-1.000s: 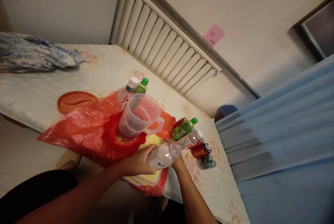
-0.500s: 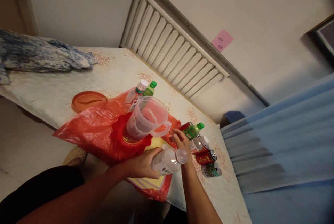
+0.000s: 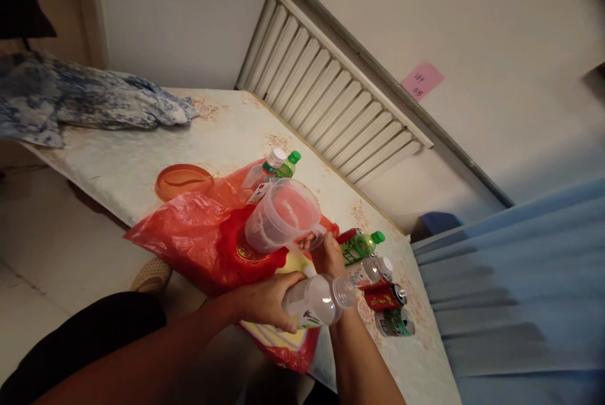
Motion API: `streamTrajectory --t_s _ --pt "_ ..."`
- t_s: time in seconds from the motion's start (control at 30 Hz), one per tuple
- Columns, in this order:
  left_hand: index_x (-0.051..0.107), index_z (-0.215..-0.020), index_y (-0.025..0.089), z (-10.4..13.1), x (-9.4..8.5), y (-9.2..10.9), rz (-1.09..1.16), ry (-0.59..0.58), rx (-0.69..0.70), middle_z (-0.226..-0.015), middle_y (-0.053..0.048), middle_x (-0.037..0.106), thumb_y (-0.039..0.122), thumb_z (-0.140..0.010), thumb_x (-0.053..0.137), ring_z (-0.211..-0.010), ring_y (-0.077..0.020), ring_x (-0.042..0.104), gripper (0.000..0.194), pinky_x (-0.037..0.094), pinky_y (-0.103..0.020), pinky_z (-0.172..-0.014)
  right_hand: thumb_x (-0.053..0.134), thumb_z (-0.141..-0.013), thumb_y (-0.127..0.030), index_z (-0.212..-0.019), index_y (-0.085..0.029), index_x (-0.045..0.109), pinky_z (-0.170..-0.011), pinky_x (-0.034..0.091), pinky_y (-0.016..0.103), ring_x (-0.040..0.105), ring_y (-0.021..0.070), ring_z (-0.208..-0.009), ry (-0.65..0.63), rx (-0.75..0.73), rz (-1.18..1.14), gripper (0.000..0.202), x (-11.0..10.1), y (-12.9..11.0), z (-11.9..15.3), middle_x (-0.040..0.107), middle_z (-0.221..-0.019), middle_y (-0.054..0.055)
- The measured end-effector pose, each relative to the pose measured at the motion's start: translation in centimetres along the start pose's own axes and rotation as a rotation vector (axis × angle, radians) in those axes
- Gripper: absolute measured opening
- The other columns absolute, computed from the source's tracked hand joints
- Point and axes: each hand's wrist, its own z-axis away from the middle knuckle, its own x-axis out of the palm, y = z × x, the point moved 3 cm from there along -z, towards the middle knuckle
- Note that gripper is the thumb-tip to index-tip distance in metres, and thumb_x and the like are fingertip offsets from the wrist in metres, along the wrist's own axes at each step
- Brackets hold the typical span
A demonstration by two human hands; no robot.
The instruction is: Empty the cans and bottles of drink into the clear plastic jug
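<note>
Left hand (image 3: 265, 300) gripping uncapped bottle (image 3: 317, 299) near-horizontal; right hand (image 3: 326, 252) fingers curled on pitcher (image 3: 281, 215) handle. Spill risk: mouth beyond fingertips, clear of pitcher.

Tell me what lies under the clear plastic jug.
The clear plastic jug stands on a red plastic bag spread over the floral table. The jug hides the bag's print and whatever lies beneath.

Floral-cloth table (image 3: 142, 159) bears red bag (image 3: 189, 238), orange lid (image 3: 183, 181), cans (image 3: 390, 310), blue cloth (image 3: 70, 99)
</note>
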Motion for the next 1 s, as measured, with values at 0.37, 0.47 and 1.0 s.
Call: streamTrajectory --t_s 0.37,0.47,1.0 --pt "0.052 -0.130 0.023 0.5 -1.6 0.2 0.093 -0.015 -0.002 -0.115 -0.003 0.064 0.029 -0.055 0.080 -0.107 -0.0274 0.059 0.080 0.049 -0.031 -0.085 0.046 -0.084 -0.063 -0.051 -0.024 0.034 -0.052 0.039 0.029 0.024 0.0099 -0.039 0.132 -0.053 -0.185 0.053 2.1 -1.7 -2.2 0.023 -0.041 -0.009" --pt "0.052 -0.130 0.022 0.5 -2.1 0.6 0.130 -0.020 0.009 -0.115 -0.003 0.065 0.028 -0.054 0.080 -0.108 -0.0275 0.059 0.080 0.050 -0.031 -0.086 0.049 -0.084 -0.057 -0.051 -0.023 0.035 -0.049 0.037 0.027 0.022 0.0087 -0.038 0.190 -0.090 -0.231 0.049 1.2 -3.8 -2.3 0.023 -0.041 -0.009" --pt "0.050 -0.130 0.023 0.5 -6.1 1.2 0.024 0.188 -0.013 -0.117 -0.002 0.066 0.029 -0.060 0.073 -0.104 -0.0258 0.063 0.074 0.050 -0.027 -0.080 0.061 -0.078 -0.039 -0.055 -0.022 0.034 -0.043 0.032 0.022 0.021 0.0059 -0.039 0.467 -0.174 -0.154 0.039 -8.2 -14.1 0.5 0.027 -0.046 -0.011"
